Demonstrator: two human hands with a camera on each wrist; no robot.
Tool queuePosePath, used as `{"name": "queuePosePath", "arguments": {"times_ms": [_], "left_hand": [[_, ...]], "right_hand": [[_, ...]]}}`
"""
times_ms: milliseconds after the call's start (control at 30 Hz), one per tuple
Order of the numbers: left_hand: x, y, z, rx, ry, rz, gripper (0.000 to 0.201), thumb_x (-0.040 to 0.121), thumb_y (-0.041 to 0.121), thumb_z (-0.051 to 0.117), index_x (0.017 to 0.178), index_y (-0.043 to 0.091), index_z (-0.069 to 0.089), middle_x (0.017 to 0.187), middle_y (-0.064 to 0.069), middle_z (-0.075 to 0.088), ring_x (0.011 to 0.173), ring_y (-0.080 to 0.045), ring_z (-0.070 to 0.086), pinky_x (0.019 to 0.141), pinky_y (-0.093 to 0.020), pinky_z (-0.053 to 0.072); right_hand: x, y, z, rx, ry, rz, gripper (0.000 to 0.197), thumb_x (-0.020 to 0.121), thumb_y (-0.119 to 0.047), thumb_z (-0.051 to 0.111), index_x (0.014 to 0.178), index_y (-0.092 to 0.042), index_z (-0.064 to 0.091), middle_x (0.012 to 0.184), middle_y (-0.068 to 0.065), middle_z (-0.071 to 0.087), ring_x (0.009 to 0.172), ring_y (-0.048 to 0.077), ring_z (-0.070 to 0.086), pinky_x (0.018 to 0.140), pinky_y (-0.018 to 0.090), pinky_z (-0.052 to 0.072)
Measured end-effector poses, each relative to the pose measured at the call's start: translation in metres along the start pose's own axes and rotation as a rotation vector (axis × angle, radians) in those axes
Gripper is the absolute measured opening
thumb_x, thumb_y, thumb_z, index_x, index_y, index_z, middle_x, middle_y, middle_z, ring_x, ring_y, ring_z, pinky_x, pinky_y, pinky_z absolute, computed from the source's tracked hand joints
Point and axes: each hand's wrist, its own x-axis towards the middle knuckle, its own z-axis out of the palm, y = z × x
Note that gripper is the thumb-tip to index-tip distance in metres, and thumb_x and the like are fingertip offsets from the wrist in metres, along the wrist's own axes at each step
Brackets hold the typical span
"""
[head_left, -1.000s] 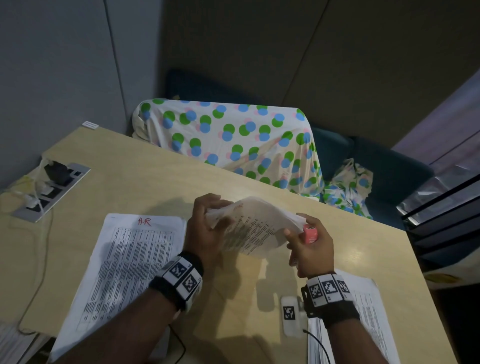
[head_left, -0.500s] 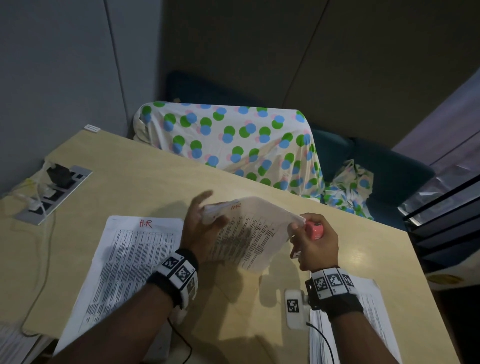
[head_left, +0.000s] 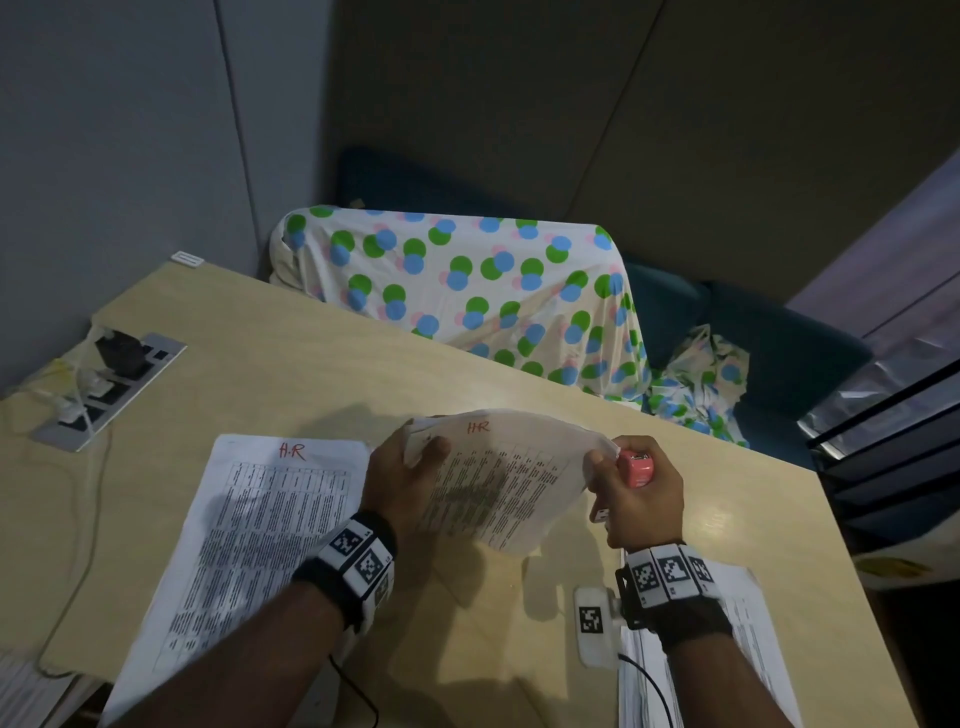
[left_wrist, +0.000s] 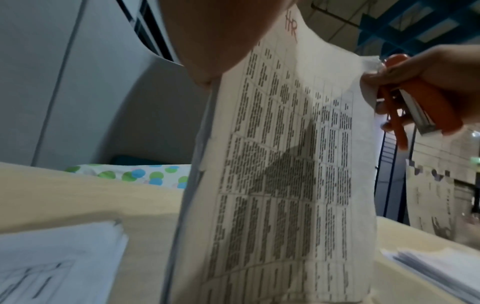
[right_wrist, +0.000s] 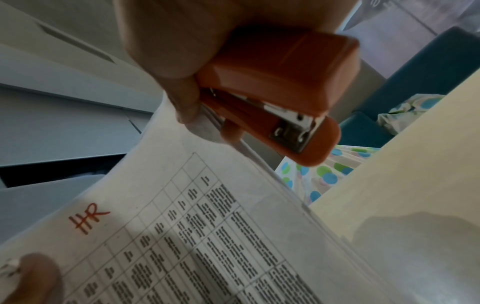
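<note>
A sheaf of printed sheets (head_left: 493, 478) marked "HR" in red is held up above the desk, bowed between both hands. My left hand (head_left: 410, 467) pinches its top left corner, thumb on the front face. My right hand (head_left: 631, 488) pinches the top right corner with thumb and fingertip while its other fingers wrap a small orange stapler (head_left: 638, 467). The stapler (right_wrist: 280, 88) sits apart from the paper edge, nose pointing away from it. In the left wrist view the sheaf (left_wrist: 280, 164) hangs upright, with the stapler (left_wrist: 420, 102) at its right.
A flat printed stack (head_left: 260, 530) marked "HR" lies on the wooden desk (head_left: 311, 374) at the left, another stack (head_left: 748, 660) at the right under my forearm. A socket panel with plugs (head_left: 111, 379) sits far left. A dotted cloth (head_left: 467, 291) covers a seat beyond the desk.
The sheaf has been straightened and spread wider between the hands. My left thumb has come back down onto its corner, and my right hand shifted slightly right.
</note>
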Motion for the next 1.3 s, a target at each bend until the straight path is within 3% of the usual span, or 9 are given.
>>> {"name": "queuePosePath", "arguments": {"times_ms": [167, 300, 433, 533, 667, 933, 1033, 1133, 1300], "left_hand": [[-0.005, -0.002, -0.001, 0.09, -0.007, 0.153, 0.054, 0.077, 0.077, 0.026, 0.099, 0.034, 0.049, 0.086, 0.021, 0.057, 0.082, 0.018, 0.056, 0.059, -0.003, 0.046], [-0.006, -0.008, 0.001, 0.081, 0.028, 0.171, 0.056, 0.081, 0.072, 0.024, 0.102, 0.025, 0.046, 0.089, 0.02, 0.055, 0.084, 0.02, 0.054, 0.062, -0.001, 0.045], [-0.008, -0.009, 0.004, 0.092, 0.025, 0.186, 0.056, 0.082, 0.069, 0.025, 0.101, 0.021, 0.046, 0.088, 0.02, 0.054, 0.083, 0.021, 0.054, 0.061, -0.001, 0.044], [-0.01, -0.01, 0.004, 0.098, 0.027, 0.178, 0.059, 0.081, 0.07, 0.026, 0.102, 0.019, 0.046, 0.088, 0.02, 0.053, 0.084, 0.022, 0.054, 0.061, 0.0, 0.043], [-0.011, -0.011, 0.007, 0.13, 0.038, 0.2, 0.066, 0.085, 0.067, 0.024, 0.105, 0.01, 0.052, 0.09, 0.019, 0.053, 0.085, 0.02, 0.053, 0.067, 0.003, 0.039], [-0.018, -0.014, 0.016, 0.223, 0.022, 0.253, 0.048, 0.094, 0.038, 0.031, 0.104, -0.002, 0.056, 0.095, 0.002, 0.054, 0.085, -0.005, 0.055, 0.073, 0.006, 0.031], [-0.019, -0.019, 0.015, 0.251, 0.024, 0.225, 0.057, 0.095, 0.044, 0.024, 0.104, -0.001, 0.058, 0.098, 0.001, 0.054, 0.088, 0.003, 0.049, 0.077, 0.005, 0.032], [-0.02, -0.023, 0.014, 0.28, 0.048, 0.162, 0.061, 0.091, 0.053, 0.026, 0.106, 0.003, 0.058, 0.1, 0.009, 0.054, 0.09, 0.005, 0.052, 0.077, 0.003, 0.036], [-0.02, -0.017, 0.013, 0.257, 0.049, 0.106, 0.073, 0.085, 0.067, 0.019, 0.111, 0.011, 0.057, 0.093, 0.024, 0.051, 0.086, 0.021, 0.052, 0.068, 0.002, 0.038]], "right_hand": [[0.001, 0.002, -0.002, 0.014, 0.007, -0.001, 0.022, 0.083, 0.002, 0.072, 0.084, -0.018, 0.061, 0.07, 0.03, 0.063, 0.054, 0.058, 0.054, 0.04, 0.058, 0.049], [-0.004, -0.005, -0.007, 0.018, 0.126, -0.056, 0.029, 0.084, -0.005, 0.073, 0.101, -0.026, 0.062, 0.07, 0.001, 0.069, 0.051, 0.037, 0.061, 0.039, 0.055, 0.052], [-0.01, -0.035, -0.015, 0.083, 0.288, -0.229, 0.02, 0.091, -0.01, 0.065, 0.095, -0.028, 0.058, 0.082, 0.019, 0.069, 0.051, 0.02, 0.066, 0.038, 0.052, 0.05], [-0.015, -0.073, -0.008, 0.331, 0.226, -0.382, 0.008, 0.095, -0.021, 0.058, 0.092, -0.014, 0.055, 0.085, 0.022, 0.069, 0.052, 0.028, 0.066, 0.034, 0.045, 0.049], [-0.03, -0.115, 0.039, 0.653, 0.078, -0.361, 0.013, 0.087, -0.022, 0.053, 0.087, -0.009, 0.051, 0.069, 0.001, 0.072, 0.056, 0.018, 0.069, 0.05, 0.03, 0.057], [-0.041, -0.12, 0.113, 0.65, -0.011, -0.297, 0.017, 0.087, -0.023, 0.05, 0.088, -0.006, 0.049, 0.067, -0.001, 0.07, 0.067, 0.02, 0.074, 0.057, 0.022, 0.056], [-0.04, -0.116, 0.115, 0.587, -0.042, -0.247, 0.018, 0.084, -0.025, 0.05, 0.086, -0.007, 0.05, 0.063, -0.001, 0.071, 0.057, 0.017, 0.072, 0.048, 0.03, 0.056], [-0.041, -0.117, 0.115, 0.588, -0.058, -0.193, 0.017, 0.083, -0.029, 0.053, 0.086, -0.013, 0.051, 0.06, 0.006, 0.068, 0.05, 0.031, 0.068, 0.043, 0.046, 0.053], [-0.04, -0.113, 0.116, 0.543, -0.015, -0.221, 0.022, 0.085, -0.028, 0.054, 0.088, -0.005, 0.052, 0.065, 0.02, 0.069, 0.047, 0.039, 0.065, 0.044, 0.049, 0.055]]}}
